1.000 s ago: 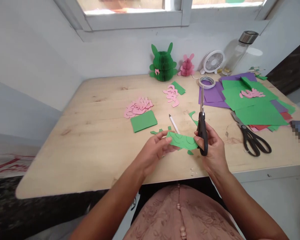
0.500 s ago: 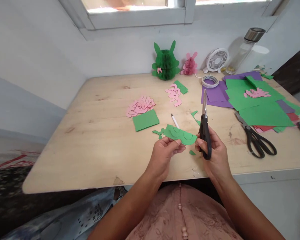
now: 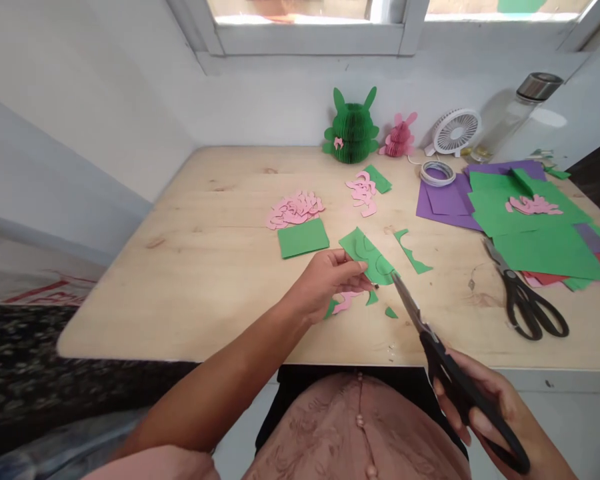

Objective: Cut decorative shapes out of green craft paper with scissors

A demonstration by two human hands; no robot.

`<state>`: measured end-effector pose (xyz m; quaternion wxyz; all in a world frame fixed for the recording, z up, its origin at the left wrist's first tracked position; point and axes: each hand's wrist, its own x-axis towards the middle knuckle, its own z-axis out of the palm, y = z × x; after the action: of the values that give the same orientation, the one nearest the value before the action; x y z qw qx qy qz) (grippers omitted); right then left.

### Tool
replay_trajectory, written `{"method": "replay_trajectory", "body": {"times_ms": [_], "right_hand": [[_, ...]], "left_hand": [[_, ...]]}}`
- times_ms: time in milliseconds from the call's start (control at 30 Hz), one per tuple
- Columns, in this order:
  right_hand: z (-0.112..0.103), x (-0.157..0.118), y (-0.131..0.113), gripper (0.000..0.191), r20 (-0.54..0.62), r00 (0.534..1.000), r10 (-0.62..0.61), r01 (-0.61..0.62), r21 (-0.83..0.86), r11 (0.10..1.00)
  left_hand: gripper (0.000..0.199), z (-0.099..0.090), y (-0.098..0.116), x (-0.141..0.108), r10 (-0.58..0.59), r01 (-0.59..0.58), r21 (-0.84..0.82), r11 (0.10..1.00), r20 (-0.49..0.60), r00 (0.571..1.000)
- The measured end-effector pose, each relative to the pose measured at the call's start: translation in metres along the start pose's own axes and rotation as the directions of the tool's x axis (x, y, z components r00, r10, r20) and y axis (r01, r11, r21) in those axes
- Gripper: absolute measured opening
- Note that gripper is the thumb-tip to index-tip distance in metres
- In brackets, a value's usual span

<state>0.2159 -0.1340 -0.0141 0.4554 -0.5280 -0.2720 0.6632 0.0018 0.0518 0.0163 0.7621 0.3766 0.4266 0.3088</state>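
Now the left hand (image 3: pixel 325 280) pinches green paper (image 3: pixel 367 257), right hand (image 3: pixel 485 407) gripping scissors (image 3: pixel 445 373).

Bright daylight from the window (image 3: pixel 305 33), soft shadows — edges bowed, slight blur
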Motion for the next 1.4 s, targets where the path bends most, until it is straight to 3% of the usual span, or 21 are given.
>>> {"method": "replay_trajectory", "body": {"times_ms": [167,633,800,1033,1400], "right_hand": [[-0.005,0.003,0.006,0.061,0.018,1.0,-0.007,0.009,-0.106,0.994],[-0.006,0.007,0.016,0.062,-0.012,0.999,-0.033,0.032,-0.058,0.998],[-0.004,0.007,0.014,0.062,-0.057,0.998,-0.041,0.036,-0.086,0.996],[-0.009,0.009,0.013,0.062,0.053,0.998,-0.044,0.05,-0.12,0.991],[-0.005,0.01,0.004,0.059,0.004,1.0,-0.006,0.006,-0.093,0.996]], "left_hand": [[0.017,0.006,0.003,0.001,-0.023,0.023,-0.025,0.999,0.019,1.0],[0.014,0.017,0.008,0.001,-0.038,0.038,0.036,0.999,0.005,0.999],[0.011,0.018,0.01,0.002,-0.081,0.081,0.066,0.995,0.005,0.997],[0.01,0.021,0.014,0.002,-0.097,0.095,0.14,0.986,0.008,0.995],[0.008,0.023,0.017,0.006,-0.133,0.127,0.184,0.975,0.02,0.991]]}}
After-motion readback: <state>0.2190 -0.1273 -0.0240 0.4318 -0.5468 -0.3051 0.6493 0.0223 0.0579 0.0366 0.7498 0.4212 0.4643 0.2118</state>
